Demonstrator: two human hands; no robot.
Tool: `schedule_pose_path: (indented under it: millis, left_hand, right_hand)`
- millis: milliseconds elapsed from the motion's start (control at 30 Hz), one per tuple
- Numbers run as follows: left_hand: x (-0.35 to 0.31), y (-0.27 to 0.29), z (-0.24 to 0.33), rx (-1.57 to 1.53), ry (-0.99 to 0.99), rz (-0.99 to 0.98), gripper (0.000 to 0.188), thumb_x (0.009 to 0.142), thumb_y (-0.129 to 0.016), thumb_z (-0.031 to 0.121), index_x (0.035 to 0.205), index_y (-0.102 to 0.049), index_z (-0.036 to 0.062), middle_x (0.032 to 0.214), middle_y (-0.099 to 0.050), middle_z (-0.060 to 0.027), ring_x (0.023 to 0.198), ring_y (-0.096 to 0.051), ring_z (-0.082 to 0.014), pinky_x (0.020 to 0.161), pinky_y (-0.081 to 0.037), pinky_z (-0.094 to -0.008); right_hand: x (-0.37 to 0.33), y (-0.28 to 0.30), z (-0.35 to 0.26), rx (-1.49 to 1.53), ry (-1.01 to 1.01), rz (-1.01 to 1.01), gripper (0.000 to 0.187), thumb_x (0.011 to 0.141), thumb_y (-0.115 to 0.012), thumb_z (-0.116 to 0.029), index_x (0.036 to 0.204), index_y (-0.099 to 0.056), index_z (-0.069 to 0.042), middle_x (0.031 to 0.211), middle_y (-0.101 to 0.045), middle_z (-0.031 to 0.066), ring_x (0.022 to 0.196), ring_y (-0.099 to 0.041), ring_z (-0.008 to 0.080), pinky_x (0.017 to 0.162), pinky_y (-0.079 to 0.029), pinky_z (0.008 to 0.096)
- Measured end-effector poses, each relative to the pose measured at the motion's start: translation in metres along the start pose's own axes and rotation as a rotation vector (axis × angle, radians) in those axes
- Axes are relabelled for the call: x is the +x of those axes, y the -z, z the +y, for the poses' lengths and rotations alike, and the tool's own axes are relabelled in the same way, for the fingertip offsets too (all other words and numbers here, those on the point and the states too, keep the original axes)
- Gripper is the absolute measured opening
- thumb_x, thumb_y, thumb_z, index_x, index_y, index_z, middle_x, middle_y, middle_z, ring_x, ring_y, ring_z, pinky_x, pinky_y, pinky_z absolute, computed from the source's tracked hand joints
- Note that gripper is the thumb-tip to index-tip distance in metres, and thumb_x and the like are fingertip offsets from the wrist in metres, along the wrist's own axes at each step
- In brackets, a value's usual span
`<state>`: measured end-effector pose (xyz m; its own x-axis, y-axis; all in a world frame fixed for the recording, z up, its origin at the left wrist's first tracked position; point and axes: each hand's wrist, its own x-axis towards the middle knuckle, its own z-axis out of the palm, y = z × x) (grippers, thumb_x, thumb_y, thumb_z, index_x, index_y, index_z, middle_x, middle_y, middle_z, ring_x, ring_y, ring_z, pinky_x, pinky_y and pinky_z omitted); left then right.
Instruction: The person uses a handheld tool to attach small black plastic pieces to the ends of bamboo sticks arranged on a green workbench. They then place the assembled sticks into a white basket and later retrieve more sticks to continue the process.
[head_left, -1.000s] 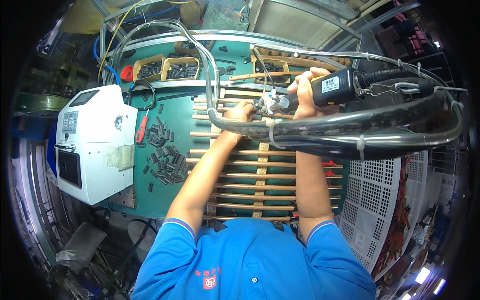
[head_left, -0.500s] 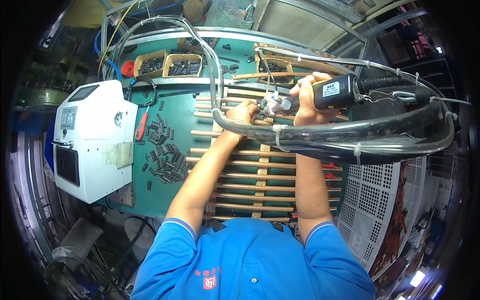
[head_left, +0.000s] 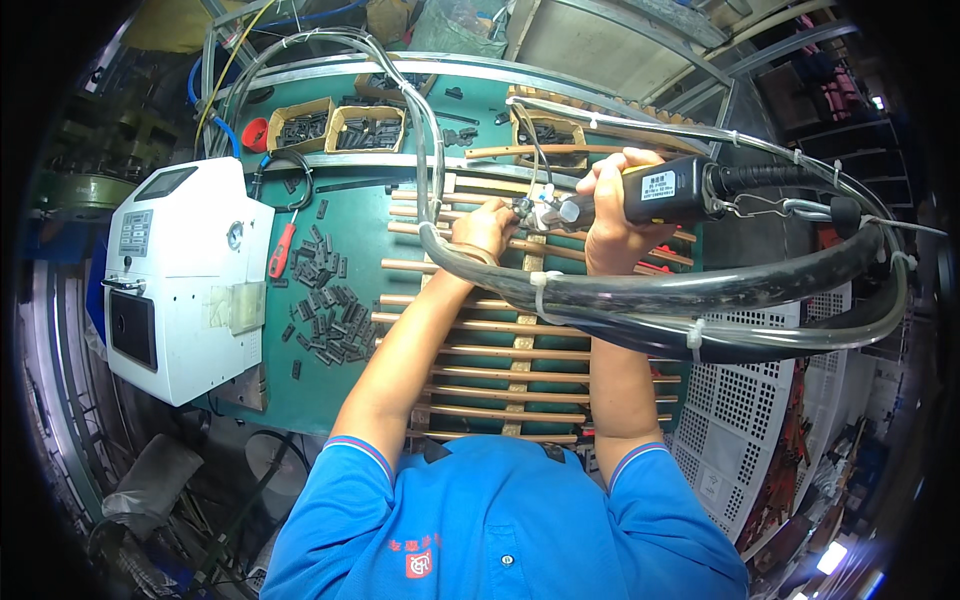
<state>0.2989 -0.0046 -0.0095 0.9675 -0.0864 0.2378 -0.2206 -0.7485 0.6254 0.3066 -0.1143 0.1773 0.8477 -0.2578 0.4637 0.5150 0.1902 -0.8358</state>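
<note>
My right hand [head_left: 622, 225] is wrapped round a black automatic screwdriver [head_left: 662, 192], held nearly level with its metal nose [head_left: 562, 214] pointing left. Just left of that nose is my left hand [head_left: 484, 228], fingers closed over one of the slim brown bars [head_left: 510, 352]; what they pinch is hidden. Several such bars lie side by side across light, notched crosspieces [head_left: 516, 385] on the green tabletop. A thick bundle of black and clear hoses [head_left: 640, 298] loops from the screwdriver in front of both forearms and covers part of the bars.
Loose black blocks [head_left: 335, 322] lie in a pile left of the bars, by a red-handled screwdriver [head_left: 283, 250]. A white machine [head_left: 185, 285] stands at the left. Cardboard boxes [head_left: 366, 130] of black parts and a red cup [head_left: 255, 134] sit farther back. Perforated white panels [head_left: 735, 440] stand at right.
The hose bundle has sagged toward me and swung slightly left. The screwdriver has tilted and shifted slightly in my right hand; my left hand stays beside its nose.
</note>
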Motion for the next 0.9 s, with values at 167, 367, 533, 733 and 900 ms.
schedule_pose_path:
  millis: [167, 367, 533, 733, 900]
  left_hand:
    - [0.000, 0.003, 0.001, -0.058, 0.001, -0.004, 0.014, 0.076, -0.069, 0.017, 0.088, -0.066, 0.0125, 0.090, -0.060, -0.0047, 0.075, -0.063, -0.0311, 0.062, -0.052, -0.0427]
    - [0.000, 0.009, 0.004, -0.060, 0.010, -0.029, 0.014, 0.076, -0.069, 0.018, 0.088, -0.066, 0.0127, 0.091, -0.061, -0.0046, 0.076, -0.063, -0.0306, 0.062, -0.052, -0.0425]
    - [0.000, 0.006, 0.002, -0.036, 0.020, -0.035, 0.014, 0.076, -0.069, 0.019, 0.089, -0.066, 0.0131, 0.092, -0.061, -0.0040, 0.077, -0.063, -0.0302, 0.062, -0.052, -0.0422]
    - [0.001, 0.006, 0.002, -0.034, -0.010, -0.025, 0.015, 0.075, -0.070, 0.019, 0.088, -0.066, 0.0130, 0.089, -0.060, -0.0044, 0.077, -0.063, -0.0299, 0.063, -0.052, -0.0421]
    - [0.002, 0.005, 0.001, 0.005, 0.001, -0.046, 0.014, 0.075, -0.070, 0.019, 0.086, -0.066, 0.0113, 0.089, -0.059, -0.0049, 0.077, -0.062, -0.0296, 0.064, -0.052, -0.0411]
  right_hand:
    - [0.002, -0.002, 0.000, 0.007, -0.011, 0.005, 0.023, 0.079, -0.060, 0.007, 0.100, -0.053, 0.002, 0.083, -0.057, 0.0081, 0.065, -0.058, 0.0145, 0.063, -0.051, 0.0272]
    - [0.003, 0.000, 0.001, 0.005, -0.003, -0.009, 0.021, 0.080, -0.060, 0.006, 0.099, -0.053, 0.002, 0.082, -0.057, 0.0072, 0.065, -0.058, 0.0138, 0.063, -0.052, 0.0272]
    - [0.002, -0.002, -0.001, -0.049, -0.031, -0.004, 0.021, 0.080, -0.060, 0.005, 0.099, -0.053, 0.002, 0.082, -0.057, 0.0075, 0.065, -0.058, 0.0140, 0.064, -0.052, 0.0274]
    - [-0.002, -0.001, 0.008, -0.068, -0.007, -0.004, 0.019, 0.080, -0.060, 0.005, 0.098, -0.053, 0.002, 0.080, -0.057, 0.0084, 0.064, -0.058, 0.0143, 0.063, -0.051, 0.0267]
    - [-0.001, 0.003, 0.014, 0.102, -0.154, 0.011, 0.020, 0.080, -0.059, 0.007, 0.099, -0.052, 0.001, 0.078, -0.057, 0.0091, 0.064, -0.058, 0.0142, 0.061, -0.051, 0.0259]
